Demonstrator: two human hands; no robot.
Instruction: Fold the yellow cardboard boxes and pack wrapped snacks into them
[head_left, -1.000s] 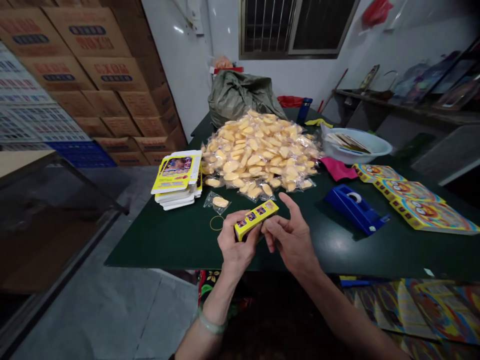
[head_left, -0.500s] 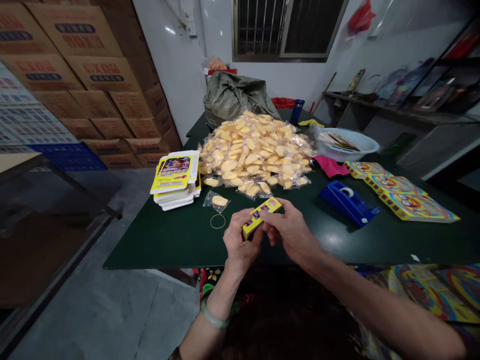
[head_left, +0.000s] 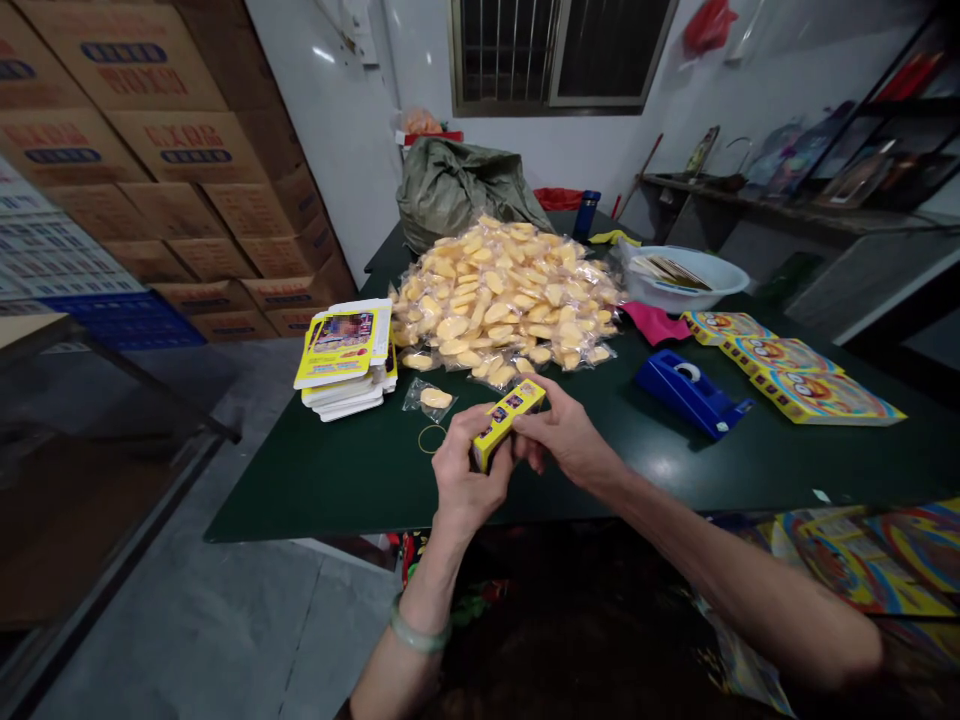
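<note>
Between my hands is a small yellow cardboard box (head_left: 508, 418) with dark pictures on its upward side, held above the table's front edge. My left hand (head_left: 469, 475) wraps round its near left end. My right hand (head_left: 562, 435) grips the far right end, thumb on the near side; some of its fingers are hidden behind the box. Just past my left hand lie a rubber band (head_left: 431, 439) and one clear packet with a pale yellow oval piece (head_left: 436, 398). Beyond them rises a large heap of such packets (head_left: 502, 290). A stack of flat yellow-and-white cartons (head_left: 341, 350) sits to the left.
A blue tape dispenser (head_left: 690, 390) and several colourful boxes (head_left: 825, 385) lie on the green table (head_left: 315, 480) at right. Behind them are a pink cloth (head_left: 656, 322) and a pale basin (head_left: 727, 275) holding flat cards. Cardboard cartons (head_left: 172, 150) are piled at far left.
The view has shifted slightly. Both hands still grip the yellow box, and the right hand's thumb has slid from its top face towards its near side.
</note>
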